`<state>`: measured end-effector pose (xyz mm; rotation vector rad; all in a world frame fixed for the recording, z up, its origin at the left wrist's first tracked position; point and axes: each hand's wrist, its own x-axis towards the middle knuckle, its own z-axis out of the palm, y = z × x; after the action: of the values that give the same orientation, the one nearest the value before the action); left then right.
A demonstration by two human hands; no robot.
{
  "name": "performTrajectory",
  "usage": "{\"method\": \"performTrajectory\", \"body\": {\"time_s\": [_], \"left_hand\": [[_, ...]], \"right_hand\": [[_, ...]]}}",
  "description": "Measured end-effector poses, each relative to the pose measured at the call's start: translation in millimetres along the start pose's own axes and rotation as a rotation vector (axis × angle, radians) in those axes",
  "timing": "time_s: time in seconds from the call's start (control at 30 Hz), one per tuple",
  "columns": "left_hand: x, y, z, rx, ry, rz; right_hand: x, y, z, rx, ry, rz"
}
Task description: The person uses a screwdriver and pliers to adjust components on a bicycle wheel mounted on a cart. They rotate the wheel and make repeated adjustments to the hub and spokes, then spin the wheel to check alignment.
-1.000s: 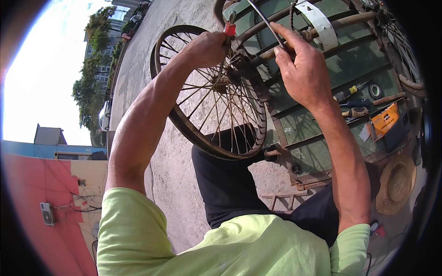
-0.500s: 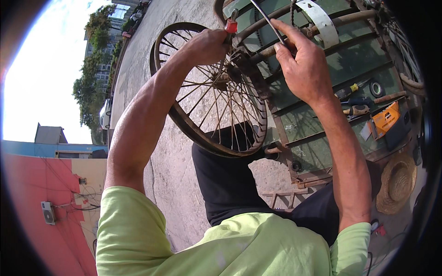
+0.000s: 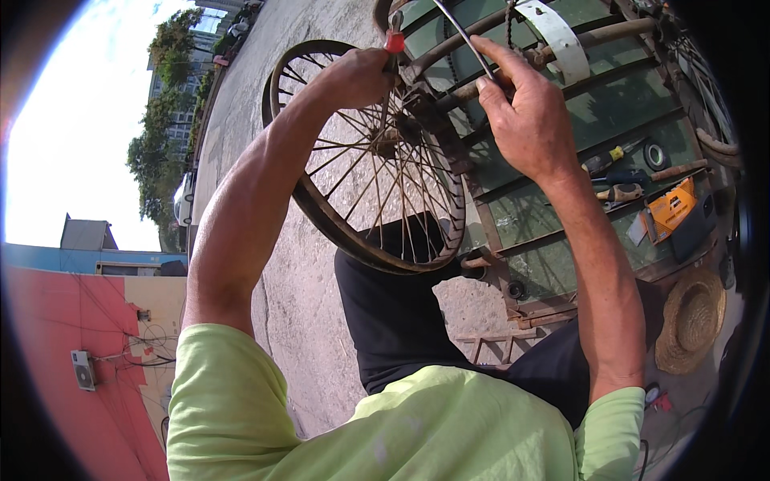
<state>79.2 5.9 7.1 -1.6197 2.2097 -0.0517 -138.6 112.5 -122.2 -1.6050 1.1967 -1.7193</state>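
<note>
My left hand (image 3: 359, 78) is closed around a tool with a red collar (image 3: 393, 42) and a greyish end sticking up above the fist. Its lower part is hidden, so its exact kind cannot be told. The fist is over the upper side of a rusty spoked wheel (image 3: 353, 232), near its hub and the frame. My right hand (image 3: 529, 120) pinches a slim metal rod (image 3: 465, 36) between thumb and fingers. The rod slants up and left past the rusty frame tube (image 3: 457, 98). A curved white metal band (image 3: 557, 40) wraps near that tube, just beyond the right fingers.
The green slatted cart bed (image 3: 537, 264) fills the right side. Screwdrivers (image 3: 603, 159), a tape roll (image 3: 655, 155) and an orange-and-black case (image 3: 672, 210) lie on it. A straw hat (image 3: 691, 319) rests at lower right. My dark-trousered knee (image 3: 385, 305) is under the wheel.
My left hand and its red-collared tool have shifted slightly left. My right hand keeps its hold on the rod, almost unmoved. The wheel looks the same.
</note>
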Motion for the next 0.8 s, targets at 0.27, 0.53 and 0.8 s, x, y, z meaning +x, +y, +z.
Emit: {"method": "performTrajectory", "body": {"time_s": [0.27, 0.53, 0.8], "left_hand": [[-3.1, -1.4, 1.3, 0.001, 0.052, 0.04], [-6.6, 5.0, 2.9, -0.013, 0.057, 0.02], [-1.1, -4.1, 10.8, -0.036, 0.075, 0.044]], "right_hand": [[-0.1, -2.3, -1.4, 0.026, -0.014, 0.017], [-0.4, -2.9, -0.9, 0.016, 0.009, -0.024], [-0.6, -4.6, 3.9, -0.118, 0.029, -0.149]]}}
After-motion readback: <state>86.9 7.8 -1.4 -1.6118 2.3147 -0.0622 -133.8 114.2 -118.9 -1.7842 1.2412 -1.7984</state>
